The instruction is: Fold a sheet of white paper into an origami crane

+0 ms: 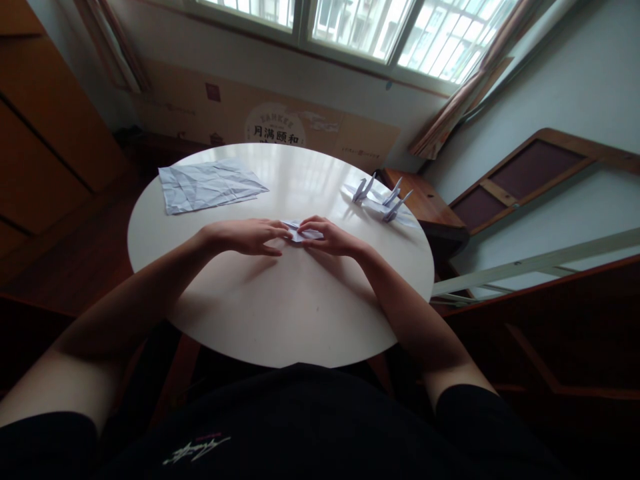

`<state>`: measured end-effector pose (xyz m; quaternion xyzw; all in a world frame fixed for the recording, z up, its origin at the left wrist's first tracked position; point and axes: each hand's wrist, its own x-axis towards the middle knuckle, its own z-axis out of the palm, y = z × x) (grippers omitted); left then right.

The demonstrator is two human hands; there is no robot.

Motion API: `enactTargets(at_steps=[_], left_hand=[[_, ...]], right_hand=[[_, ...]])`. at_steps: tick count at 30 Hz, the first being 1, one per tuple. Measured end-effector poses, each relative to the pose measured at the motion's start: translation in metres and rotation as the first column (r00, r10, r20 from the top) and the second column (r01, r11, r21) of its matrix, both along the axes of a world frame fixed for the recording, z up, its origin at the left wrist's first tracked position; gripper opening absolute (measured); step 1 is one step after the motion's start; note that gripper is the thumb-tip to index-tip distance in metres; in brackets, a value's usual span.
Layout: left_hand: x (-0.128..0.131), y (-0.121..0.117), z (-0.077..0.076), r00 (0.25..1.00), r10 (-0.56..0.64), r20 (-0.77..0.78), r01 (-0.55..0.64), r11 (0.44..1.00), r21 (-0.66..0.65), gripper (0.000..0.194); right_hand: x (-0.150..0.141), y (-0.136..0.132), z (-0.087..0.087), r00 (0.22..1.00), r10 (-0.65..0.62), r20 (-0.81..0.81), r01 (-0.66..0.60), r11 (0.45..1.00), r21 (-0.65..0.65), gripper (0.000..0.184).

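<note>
A small piece of folded white paper (pixel 295 235) lies on the white table, between my two hands. My left hand (pixel 255 236) comes in from the left with its fingers stretched out and its thumb apart. Its fingertips touch the paper's left end. From the other side, my right hand (pixel 327 237) has bent fingers and thumb on the paper's right part, gripping it against the tabletop. The fingers partly cover the paper, so its exact fold shape cannot be made out.
Crumpled, creased paper sheets (pixel 210 185) lie at the table's back left. Several folded paper cranes (pixel 391 211) stand at the right on the round white table (pixel 290 313). A wooden cabinet (pixel 425 207) stands beyond its right edge, below a window (pixel 360 30).
</note>
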<state>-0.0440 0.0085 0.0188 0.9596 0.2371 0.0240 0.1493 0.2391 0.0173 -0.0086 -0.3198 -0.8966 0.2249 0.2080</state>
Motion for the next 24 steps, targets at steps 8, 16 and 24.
enactTargets(at_steps=[8,16,24], left_hand=[[0.0007,-0.0006,0.0006,1.000,0.007,-0.016,-0.007,1.000,-0.001,0.052],[0.0009,-0.0019,0.0012,1.000,0.007,-0.010,-0.007,1.000,0.008,0.052],[0.0023,-0.0020,0.0026,1.000,0.003,-0.009,-0.003,1.000,0.008,0.052]], right_hand=[[0.0012,0.0021,-0.0021,1.000,0.009,-0.008,-0.009,1.000,0.006,0.039],[0.0013,0.0012,-0.0019,1.000,0.006,-0.011,-0.006,1.000,0.006,0.040],[0.0016,0.0008,-0.0016,1.000,-0.006,-0.006,0.006,1.000,-0.002,0.043]])
